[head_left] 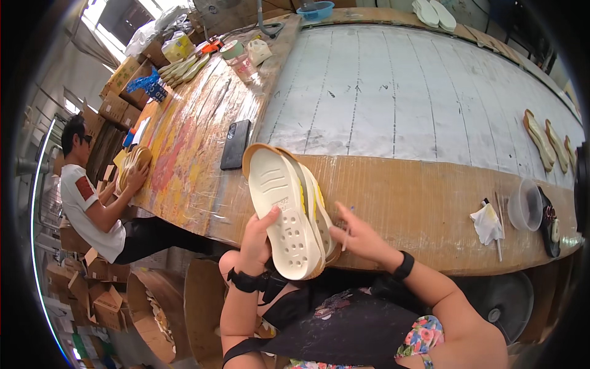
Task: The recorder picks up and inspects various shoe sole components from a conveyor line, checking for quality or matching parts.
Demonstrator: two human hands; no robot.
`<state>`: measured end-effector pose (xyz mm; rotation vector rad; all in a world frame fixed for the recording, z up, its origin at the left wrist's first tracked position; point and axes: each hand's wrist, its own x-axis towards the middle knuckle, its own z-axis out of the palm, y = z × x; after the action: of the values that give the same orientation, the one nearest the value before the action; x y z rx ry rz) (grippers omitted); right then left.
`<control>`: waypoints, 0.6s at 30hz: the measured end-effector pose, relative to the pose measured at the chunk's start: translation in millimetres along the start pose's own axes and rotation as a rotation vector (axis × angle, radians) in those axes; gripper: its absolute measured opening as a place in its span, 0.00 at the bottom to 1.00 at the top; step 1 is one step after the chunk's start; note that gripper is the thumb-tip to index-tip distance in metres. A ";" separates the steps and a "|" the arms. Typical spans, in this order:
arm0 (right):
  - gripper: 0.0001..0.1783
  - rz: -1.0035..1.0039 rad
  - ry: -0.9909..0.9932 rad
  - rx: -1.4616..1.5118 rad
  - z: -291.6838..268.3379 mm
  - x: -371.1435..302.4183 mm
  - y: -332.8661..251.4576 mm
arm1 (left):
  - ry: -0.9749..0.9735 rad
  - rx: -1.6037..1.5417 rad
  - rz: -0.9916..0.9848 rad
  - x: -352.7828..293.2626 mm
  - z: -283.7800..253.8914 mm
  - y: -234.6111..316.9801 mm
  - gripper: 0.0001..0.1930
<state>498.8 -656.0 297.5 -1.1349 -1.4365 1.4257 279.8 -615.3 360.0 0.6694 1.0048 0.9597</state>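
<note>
My left hand (255, 243) is closed around a stack of cream shoe soles (284, 215), thumb on the front one. They are held upright over the table's near edge. The front sole has round holes in its lower half and a tan rim; yellow shows along the edges of those behind. At the soles' right side is my right hand (362, 237), index finger stretched out, the other fingers partly curled. A thin pale pen-like stick (345, 241) shows between its fingers, partly hidden and blurred. A dark phone (236, 145) lies beyond the soles, to the left.
A clear plastic tub (525, 204), a crumpled white cloth (487, 224) and a dark sandal (549, 222) lie at right. More soles (539, 140) rest on the pale marked surface (381, 92). At left, a co-worker (92, 197) holds a stack of soles (132, 166).
</note>
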 end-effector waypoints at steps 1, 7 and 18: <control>0.36 -0.032 -0.014 0.006 10.8 4.7 -1.0 | 0.013 -0.015 -0.019 2.6 -6.9 -5.8 0.20; 0.39 -0.147 -0.021 -0.066 33.2 20.7 1.2 | -0.013 -0.239 -0.105 2.2 -34.1 -26.1 0.23; 0.28 0.425 -0.369 0.699 50.1 64.9 -16.2 | -0.069 -0.482 -0.135 -16.8 -65.0 -18.3 0.25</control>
<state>431.7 -607.3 308.0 -0.7600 -0.7994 2.2932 223.2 -635.8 325.0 0.2272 0.7089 1.0037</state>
